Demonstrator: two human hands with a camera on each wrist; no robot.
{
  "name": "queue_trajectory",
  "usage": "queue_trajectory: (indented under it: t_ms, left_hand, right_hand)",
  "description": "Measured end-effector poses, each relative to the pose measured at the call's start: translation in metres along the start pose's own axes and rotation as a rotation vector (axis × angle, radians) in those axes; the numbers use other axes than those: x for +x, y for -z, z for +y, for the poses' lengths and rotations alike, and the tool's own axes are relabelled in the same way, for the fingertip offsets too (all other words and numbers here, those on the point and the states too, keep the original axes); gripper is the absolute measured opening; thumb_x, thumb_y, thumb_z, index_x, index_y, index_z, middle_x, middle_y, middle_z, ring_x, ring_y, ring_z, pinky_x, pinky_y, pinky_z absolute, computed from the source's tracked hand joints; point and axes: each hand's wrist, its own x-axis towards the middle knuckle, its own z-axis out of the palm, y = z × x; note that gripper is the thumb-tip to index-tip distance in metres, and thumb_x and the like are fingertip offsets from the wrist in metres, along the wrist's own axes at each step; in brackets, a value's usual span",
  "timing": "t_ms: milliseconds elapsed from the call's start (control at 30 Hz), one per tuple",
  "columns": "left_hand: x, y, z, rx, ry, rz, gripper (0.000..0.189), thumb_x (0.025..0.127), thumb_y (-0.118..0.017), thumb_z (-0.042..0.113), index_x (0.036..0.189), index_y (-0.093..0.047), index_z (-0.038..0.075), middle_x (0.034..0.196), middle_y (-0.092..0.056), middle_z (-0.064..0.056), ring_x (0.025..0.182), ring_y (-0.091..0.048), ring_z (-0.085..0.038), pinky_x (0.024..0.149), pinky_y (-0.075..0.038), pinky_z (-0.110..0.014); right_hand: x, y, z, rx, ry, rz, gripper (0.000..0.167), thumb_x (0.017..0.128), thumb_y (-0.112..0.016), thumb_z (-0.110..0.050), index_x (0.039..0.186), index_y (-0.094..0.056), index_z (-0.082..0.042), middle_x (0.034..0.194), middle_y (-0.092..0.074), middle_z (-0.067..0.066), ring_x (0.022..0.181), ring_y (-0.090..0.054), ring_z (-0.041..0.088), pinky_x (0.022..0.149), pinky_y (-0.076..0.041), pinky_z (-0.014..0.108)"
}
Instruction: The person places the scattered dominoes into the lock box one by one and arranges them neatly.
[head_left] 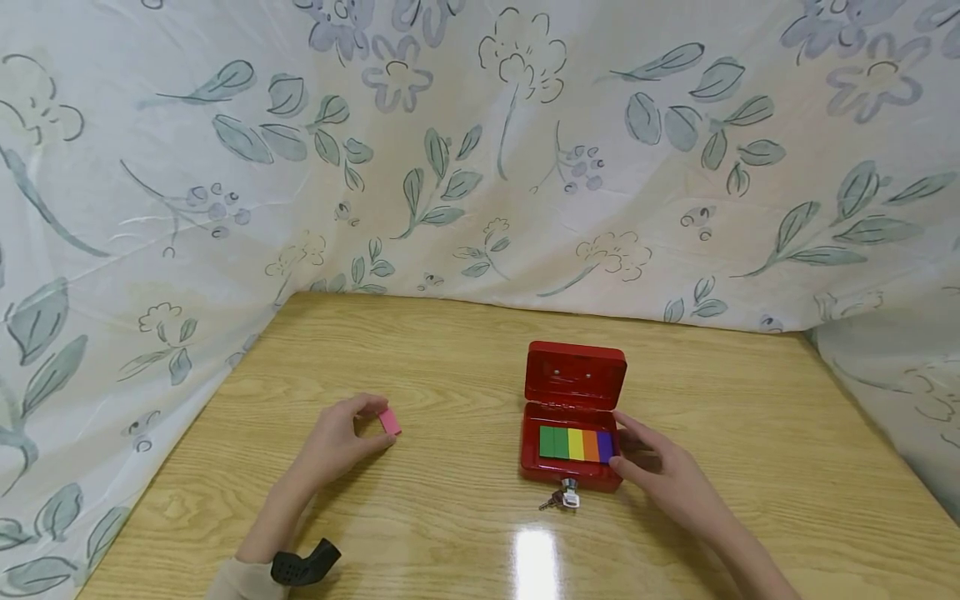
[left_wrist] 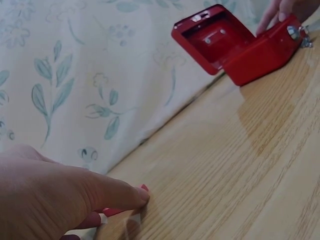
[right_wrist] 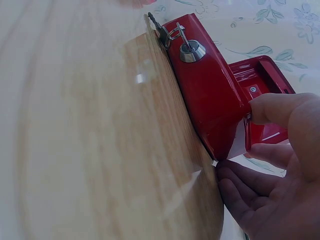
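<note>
My left hand (head_left: 341,442) is at the left part of the table, holding a small flat pink block (head_left: 389,421) between thumb and fingers. In the left wrist view, the hand mostly covers that block (left_wrist: 115,211). A red metal cash box (head_left: 528,454) stands to the right with its lid (head_left: 576,375) raised. Inside lies a row of coloured blocks (head_left: 576,445): green, yellow, orange and purple. My right hand (head_left: 667,475) grips the box's right end, thumb at the front corner and fingers farther back. The right wrist view shows the thumb on the rim.
Keys (head_left: 557,500) hang from the lock (right_wrist: 192,50) on the box's front. The wooden table (head_left: 450,517) runs back to a flower-patterned cloth (head_left: 450,150) behind and at both sides. A black strap piece (head_left: 306,565) is on the left wrist.
</note>
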Motion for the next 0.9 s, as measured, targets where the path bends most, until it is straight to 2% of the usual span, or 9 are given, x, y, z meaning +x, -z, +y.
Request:
queue_trajectory:
  t_ms: [900]
  left_hand:
    - [-0.0004, -0.0036, 0.0017, 0.048, -0.033, 0.02, 0.053, 0.079, -0.087, 0.016, 0.125, -0.065, 0.002, 0.114, -0.07, -0.009, 0.105, -0.068, -0.026, 0.088, -0.054, -0.046]
  right_hand:
    - [-0.0002, 0.0003, -0.0009, 0.004, 0.007, 0.001, 0.066, 0.096, -0.069, -0.027, 0.154, -0.041, -0.014, 0.14, -0.054, 0.019, 0.121, -0.057, 0.037, 0.096, -0.05, 0.051]
